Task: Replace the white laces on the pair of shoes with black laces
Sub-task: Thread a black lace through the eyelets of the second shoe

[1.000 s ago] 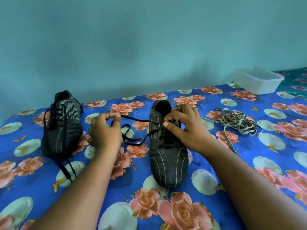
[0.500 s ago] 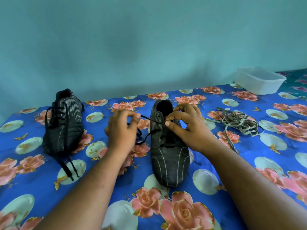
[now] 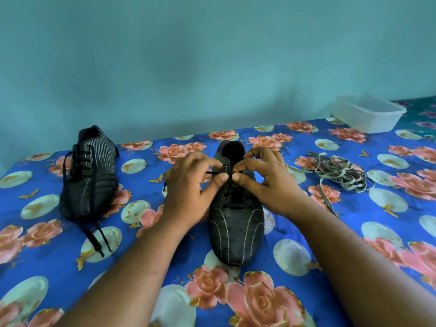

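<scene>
Black and pin-striped, the shoe being laced point(image 3: 236, 223) lies at the middle of the flowered blue cloth point(image 3: 354, 232) that covers the tabletop, toe toward 6 o'clock and opening toward 12. Both hands meet over its upper eyelets. The left hand point(image 3: 188, 192) comes in from 7 o'clock with its fingers curled, pinching the tip of the black lace point(image 3: 213, 173) between thumb and forefinger just beside the shoe's left edge. The right hand point(image 3: 266, 182) comes in from 5 o'clock, its thumb and curled fingers gripping the shoe's collar and tongue at the right side; thumb tips of the two hands almost touch. Black lacing crosses the lower eyelets beneath the palms (how many rows, the hands hide).

At 9 o'clock, well apart, the second shoe point(image 3: 88, 175) stands on the cloth already threaded with black, its loose lace ends point(image 3: 96, 239) trailing toward 6 o'clock. At 3 o'clock, a tangled heap of white laces point(image 3: 339, 172) rests on the cloth, one strand running out toward 5 o'clock. Farther off at 2 o'clock, a clear plastic container point(image 3: 368, 114) sits against the teal wall point(image 3: 212, 67).
</scene>
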Demonstrator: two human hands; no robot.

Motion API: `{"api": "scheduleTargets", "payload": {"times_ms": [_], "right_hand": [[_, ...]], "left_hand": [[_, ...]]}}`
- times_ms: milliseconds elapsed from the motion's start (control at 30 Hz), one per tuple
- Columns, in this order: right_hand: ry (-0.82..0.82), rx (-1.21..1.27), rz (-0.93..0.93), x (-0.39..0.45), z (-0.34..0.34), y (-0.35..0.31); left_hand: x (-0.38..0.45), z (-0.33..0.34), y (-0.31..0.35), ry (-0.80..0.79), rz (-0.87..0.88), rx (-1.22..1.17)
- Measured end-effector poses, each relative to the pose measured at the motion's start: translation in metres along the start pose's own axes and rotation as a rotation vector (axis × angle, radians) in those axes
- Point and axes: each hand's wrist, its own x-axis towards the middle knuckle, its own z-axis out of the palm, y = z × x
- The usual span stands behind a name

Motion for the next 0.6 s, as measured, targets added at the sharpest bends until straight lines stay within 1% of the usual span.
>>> {"api": "scheduleTargets", "payload": {"times_ms": [67,267,400,500,600], "right_hand": [[-0.012,0.011,0.009,0.001,-0.003,0.001],[-0.037,0.027,-0.006,0.002,-0.007,0.005],[0.039,0.115,-0.015,0.003,-0.011,0.005],[0.074,0.156,0.017,0.004,-0.019,0.005],[0.036,0.166,0.026,0.005,-0.024,0.006]], "left_hand": [[-0.002,0.003,0.004,-0.032,0.0,-0.029],[-0.002,0.0,-0.005,-0.035,-0.123,-0.036],[-0.002,-0.003,-0.004,-0.047,-0.214,-0.098],[-0.003,-0.002,-0.004,-0.076,-0.186,-0.12],[-0.003,-0.001,-0.006,-0.076,-0.178,-0.119]]}}
